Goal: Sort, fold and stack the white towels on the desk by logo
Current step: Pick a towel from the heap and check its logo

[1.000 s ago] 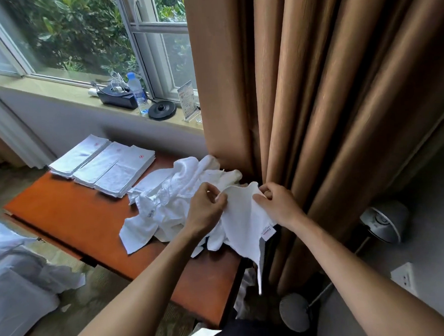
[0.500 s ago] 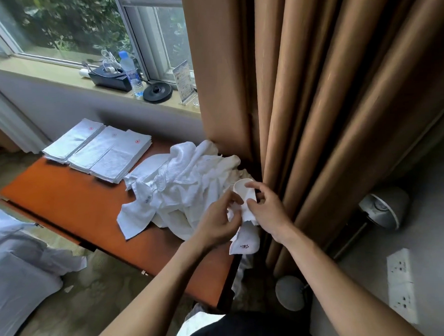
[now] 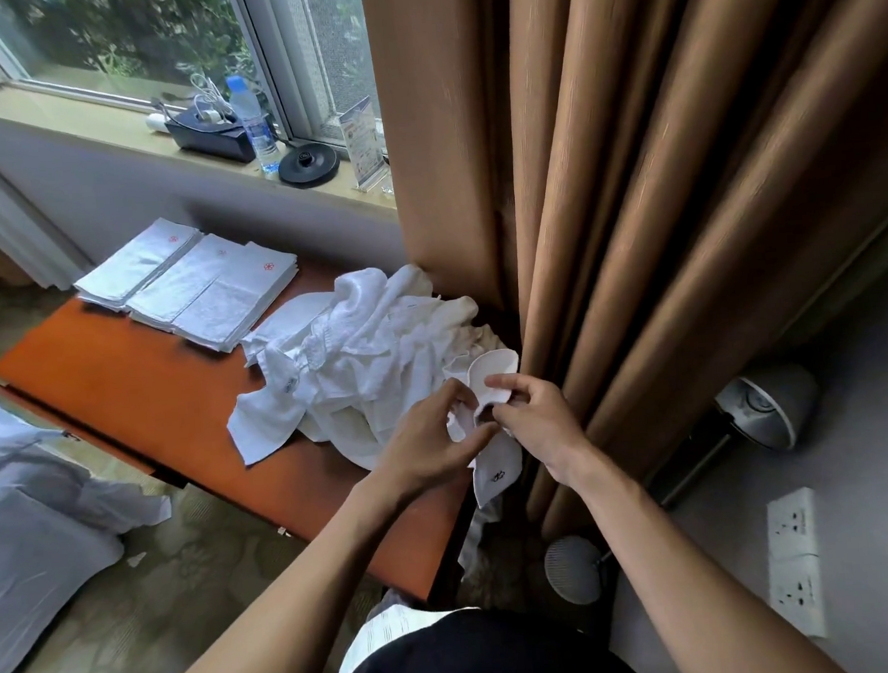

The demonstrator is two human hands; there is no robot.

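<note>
A heap of loose white towels [image 3: 366, 361] lies on the right half of the orange desk [image 3: 141, 398]. Both hands hold one bunched white towel [image 3: 493, 380] at the desk's right edge; a corner with a dark logo [image 3: 498, 475] hangs below them. My left hand [image 3: 427, 440] pinches its lower part, and my right hand [image 3: 533, 419] pinches the curled upper fold. Three stacks of folded white towels with red logos [image 3: 192, 287] lie side by side at the desk's far left.
Brown curtains [image 3: 630, 198] hang right behind the desk's right end. On the windowsill stand a water bottle [image 3: 253, 125], a black tray [image 3: 210, 135], a kettle base [image 3: 308, 166] and a card stand. A lamp [image 3: 764, 407] lies on the floor at right. White bedding [image 3: 25, 533] is at left.
The towel was held spread out between both hands one second ago; now it is bunched up between them, hands close together, and its logo corner hangs down.
</note>
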